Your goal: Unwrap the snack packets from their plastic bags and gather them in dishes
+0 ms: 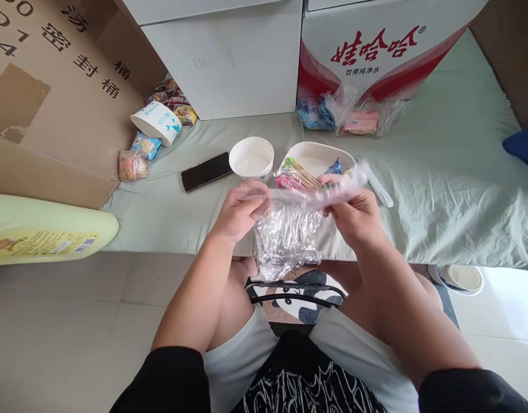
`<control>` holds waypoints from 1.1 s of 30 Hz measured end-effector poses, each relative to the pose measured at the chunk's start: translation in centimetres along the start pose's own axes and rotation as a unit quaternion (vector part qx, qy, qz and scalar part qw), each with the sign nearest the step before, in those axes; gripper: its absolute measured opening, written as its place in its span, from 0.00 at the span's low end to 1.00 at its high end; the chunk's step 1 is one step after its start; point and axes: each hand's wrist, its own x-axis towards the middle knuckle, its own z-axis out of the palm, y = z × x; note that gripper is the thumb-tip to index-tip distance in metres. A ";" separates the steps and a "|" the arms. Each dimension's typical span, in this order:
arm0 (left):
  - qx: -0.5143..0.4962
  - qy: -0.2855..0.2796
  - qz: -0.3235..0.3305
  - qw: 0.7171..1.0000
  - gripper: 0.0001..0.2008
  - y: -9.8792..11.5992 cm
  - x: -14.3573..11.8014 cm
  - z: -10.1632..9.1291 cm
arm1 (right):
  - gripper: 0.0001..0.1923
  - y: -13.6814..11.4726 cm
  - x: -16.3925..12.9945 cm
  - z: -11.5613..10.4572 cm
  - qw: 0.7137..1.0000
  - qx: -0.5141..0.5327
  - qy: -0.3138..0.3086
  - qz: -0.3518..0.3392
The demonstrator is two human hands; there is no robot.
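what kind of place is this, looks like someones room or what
Probably a home room: a low surface under a wrinkled green sheet, cardboard boxes stacked around, a tiled floor. Both hands hold a clear plastic bag.

The bag [285, 235] is clear and glossy. The bowl [251, 158] is white, the phone [206, 171] black, the sheet [440, 189] pale green. The box [375, 51] is white with red bands and red characters. The bottle [44, 232] is pale yellow. The carton [53, 92] is brown with black characters.
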 end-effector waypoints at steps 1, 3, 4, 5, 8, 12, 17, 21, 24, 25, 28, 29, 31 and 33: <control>-0.005 0.005 0.006 1.000 0.09 0.0 0.1 -0.1 | 0.08 0.1 0.0 -0.2 1.000 -0.004 0.010 -0.012; -0.007 -0.009 0.012 1.000 0.06 0.1 0.2 -0.2 | 0.07 0.1 0.2 -0.5 0.999 -0.013 0.029 -0.013; -0.006 -0.021 0.013 1.000 0.07 0.1 0.2 -0.3 | 0.07 0.2 0.3 -0.7 0.999 -0.011 0.035 -0.002; -0.002 -0.029 0.013 0.999 0.10 0.1 0.2 -0.3 | 0.07 0.2 0.4 -0.8 0.999 0.000 0.036 0.012; 0.032 -0.021 0.023 0.999 0.25 -0.1 0.2 -0.4 | 0.15 0.3 0.5 -0.8 0.998 0.040 0.017 0.038; 0.101 -0.016 0.067 0.993 0.18 -0.5 0.2 -0.5 | 0.33 0.4 0.2 -0.2 0.994 0.057 -0.036 0.085; -0.003 -0.033 0.033 0.999 0.30 -0.6 0.4 -0.3 | 0.30 0.4 0.0 -0.3 0.995 0.044 -0.036 0.084; -0.024 -0.131 -0.123 0.983 0.26 -0.6 0.3 0.2 | 0.31 0.3 0.2 -0.4 0.997 0.051 -0.003 0.065; -0.010 -0.105 -0.136 0.985 0.16 -0.6 0.2 0.5 | 0.30 0.2 0.3 -0.1 0.992 0.103 -0.005 0.074; -0.010 -0.083 -0.126 0.989 0.15 -0.7 0.2 0.6 | 0.27 0.1 0.3 0.0 0.991 0.106 -0.022 0.083; 0.008 -0.041 -0.115 0.993 0.16 -0.7 0.2 0.5 | 0.17 -0.3 0.1 0.0 0.992 0.046 -0.065 0.099; 0.023 -0.034 -0.117 0.992 0.16 -0.7 0.2 0.4 | 0.16 -0.4 0.1 -0.1 0.993 0.021 -0.068 0.095; 0.053 -0.029 -0.120 0.991 0.17 -0.7 0.1 0.2 | 0.16 -0.7 0.0 -0.4 0.994 -0.005 -0.067 0.081; 0.056 -0.037 -0.116 0.991 0.17 -0.6 0.0 0.1 | 0.15 -0.8 -0.1 -0.7 0.994 -0.004 -0.073 0.080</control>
